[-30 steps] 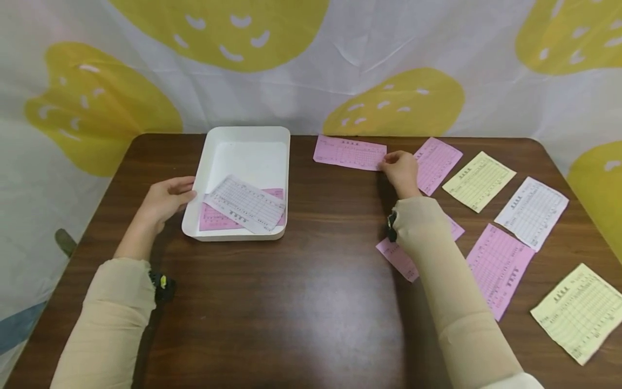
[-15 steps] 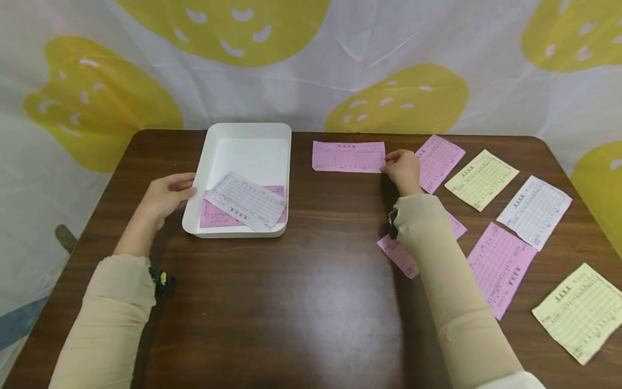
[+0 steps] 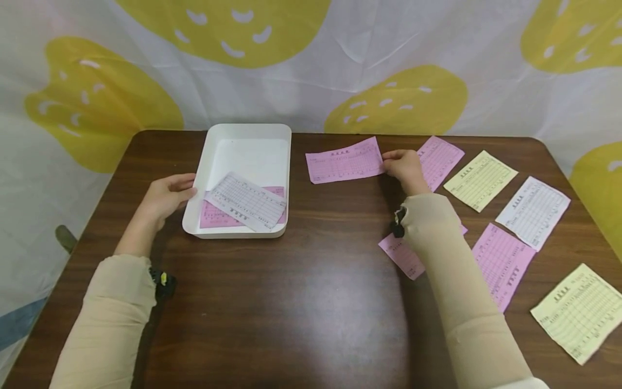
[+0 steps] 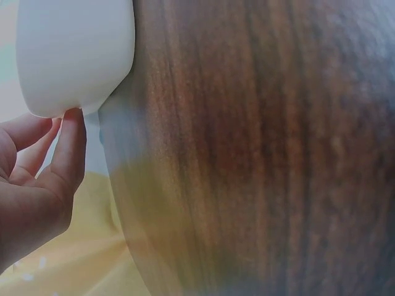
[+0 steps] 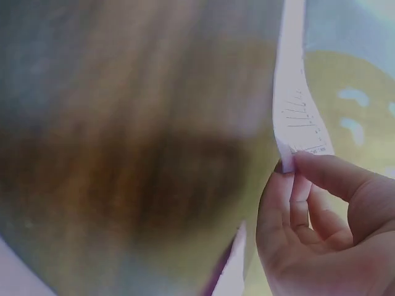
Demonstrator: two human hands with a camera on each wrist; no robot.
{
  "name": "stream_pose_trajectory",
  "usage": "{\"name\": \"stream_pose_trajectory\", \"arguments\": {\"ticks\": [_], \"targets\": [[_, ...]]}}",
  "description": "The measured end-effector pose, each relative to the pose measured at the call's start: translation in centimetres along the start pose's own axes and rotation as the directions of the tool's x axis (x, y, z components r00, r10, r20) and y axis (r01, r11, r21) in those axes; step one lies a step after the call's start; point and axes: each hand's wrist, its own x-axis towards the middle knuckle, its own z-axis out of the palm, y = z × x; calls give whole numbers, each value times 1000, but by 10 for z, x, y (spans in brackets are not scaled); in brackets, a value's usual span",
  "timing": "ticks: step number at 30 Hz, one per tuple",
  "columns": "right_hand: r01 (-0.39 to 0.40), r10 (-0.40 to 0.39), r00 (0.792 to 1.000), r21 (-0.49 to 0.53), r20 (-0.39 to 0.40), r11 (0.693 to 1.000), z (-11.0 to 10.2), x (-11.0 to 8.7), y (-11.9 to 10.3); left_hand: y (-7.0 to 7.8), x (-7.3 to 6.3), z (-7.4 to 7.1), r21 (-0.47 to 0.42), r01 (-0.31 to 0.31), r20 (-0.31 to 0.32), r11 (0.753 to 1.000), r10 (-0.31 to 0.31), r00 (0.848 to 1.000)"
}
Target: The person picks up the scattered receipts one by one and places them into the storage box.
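Note:
A white plastic tray stands at the back left of the table, with a white printed slip lying across a pink slip inside it. My left hand touches the tray's left side; in the left wrist view its fingertips rest against the outer wall. Between thumb and fingers, my right hand pinches the right edge of a pink printed slip to the right of the tray. The right wrist view shows this slip edge-on and bent, its corner in the pinch.
Right of my right hand lie more slips: pink, yellow, white, pink and yellow. Another pink slip lies partly under the right forearm. A patterned cloth hangs behind the table.
The pink slip in my right hand has tilted, its right end rising and its left end coming nearer. The right wrist has shifted slightly right. My left hand and the tray stay in place.

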Motion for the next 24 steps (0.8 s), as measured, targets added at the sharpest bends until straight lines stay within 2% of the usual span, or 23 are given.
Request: {"name": "stream_pose_trajectory", "arguments": {"ticks": [4,10,15,18,21,24], "targets": [[-70,53,995,212,84,975,-5,-2,-7,0,1,1,-17,4,1,1000,-4,1000],[-156,102,983,415,150,897,-14,-10,-21,0,1,1,-9,2,-3,1000,-2,1000],[-160,53,971,474,232,866,-24,-21,-29,0,0,1,-6,3,-7,1000,-3,1000],[-159,10,963,538,269,828,-29,-27,-35,0,0,0,-3,3,-9,1000,-3,1000],[-175,-15,957,621,288,764,-31,-32,-43,0,0,-1,1,2,-12,1000,-2,1000],[-187,-16,955,640,298,745,-29,-37,-52,1,0,-1,3,3,-12,1000,-3,1000]]}}
